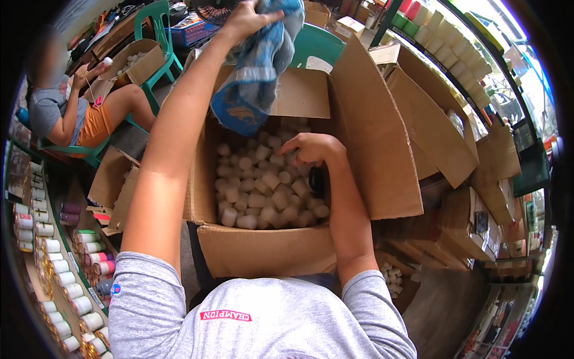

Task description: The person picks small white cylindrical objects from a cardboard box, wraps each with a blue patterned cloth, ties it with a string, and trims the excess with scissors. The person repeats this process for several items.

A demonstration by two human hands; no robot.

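Note:
My left hand (246,19) is raised at the top of the view, closed on a crumpled blue and grey cloth (256,78). The cloth hangs over the far side of an open cardboard box (266,248) in front of me. Many small white cylindrical pieces (257,185), like rolls of thread, lie loosely heaped in the box. Over the right part of this heap is my right hand (314,148), its index finger stretched out to the left and apart from the others. It holds nothing that I can see. A black round object (315,180) shows beside my right wrist.
At the left, a seated person (66,107) holds a small white piece, near a carton (140,63) and a green chair (156,30). Thread spools (72,290) line the lower left. Stacked cartons (472,221) and a spool rack (454,54) stand at the right.

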